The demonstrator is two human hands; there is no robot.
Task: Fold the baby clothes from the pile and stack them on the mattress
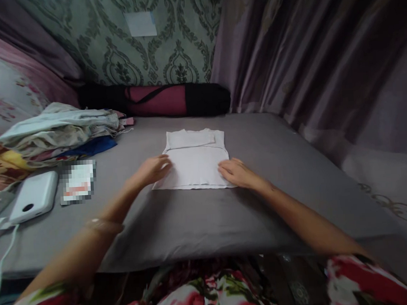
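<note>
Head view: a white garment point(199, 167) of thin, matte cloth lay folded at the centre of the frame, its outline a near-rectangle that broadened toward the straight lower hem; a flat fold point(189, 138) formed a narrow band across its upper part, beneath a slightly uneven top edge. The left hand point(156, 168) was placed at the garment's left margin, its fingers gently curved and close together; the right hand point(237, 171) lay over the right margin, its fingers bent and narrowly spaced. Whether either hand pinched the cloth could not be told. A pale, rounded bracelet point(104, 225), blurred, encircled the left forearm. Beneath the garment spread a smooth grey sheet point(180, 222), faintly wrinkled toward the bottom of the frame. At left, a heap of crumpled fabrics point(62, 132) rose in soft, irregular layers; below it were a glossy white block with rounded corners point(38, 193) and a pixelated flat item point(78, 182). Across the upper middle stretched a long cylindrical bag point(160, 100), black and dark red, before damask-patterned wallpaper point(177, 49). Purplish curtains point(286, 43) hung in deep vertical pleats at upper right.
</note>
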